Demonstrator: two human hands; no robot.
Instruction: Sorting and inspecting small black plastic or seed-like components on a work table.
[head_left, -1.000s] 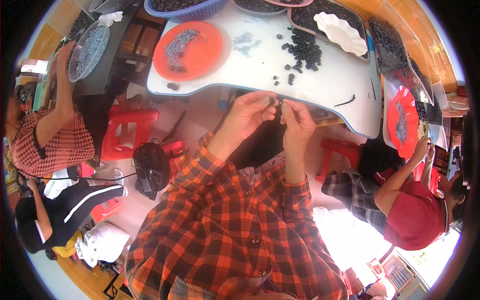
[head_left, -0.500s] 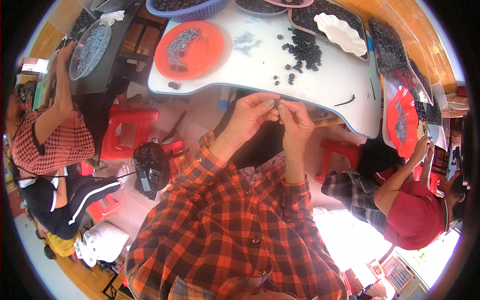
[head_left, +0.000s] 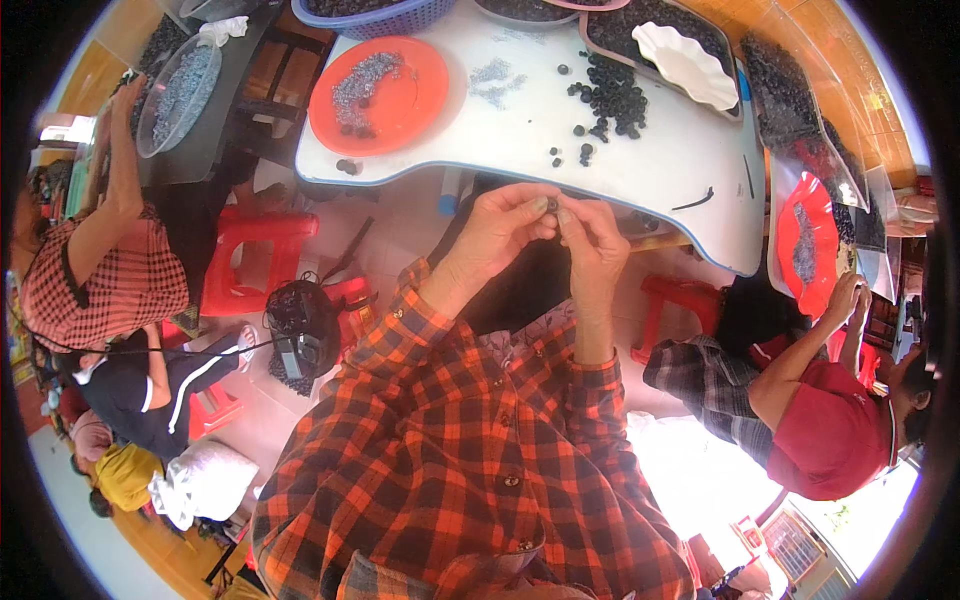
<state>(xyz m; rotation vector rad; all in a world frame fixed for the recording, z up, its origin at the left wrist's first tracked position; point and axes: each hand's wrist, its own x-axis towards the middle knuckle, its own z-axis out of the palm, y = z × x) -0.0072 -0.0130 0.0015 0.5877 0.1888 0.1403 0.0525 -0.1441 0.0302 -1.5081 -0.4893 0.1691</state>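
Note:
Just off the near edge of the white table, both hands are raised with their fingertips together. My left hand pinches a small dark round part between thumb and finger. My right hand is closed in a pinch against the same part; anything else in its fingertips is too small to make out. Beyond them on the tabletop lies a loose pile of small black round parts. An orange-red plate to the left carries small clear-grey pieces and a few dark parts.
A blue basket and a tray of black parts stand at the back, with a white scalloped dish on the tray. Co-workers sit left and right. Red stools stand beside the table.
My hands stay nearly in place; the dark part shows more plainly between the fingertips now. The legs of a person at the lower left have shifted.

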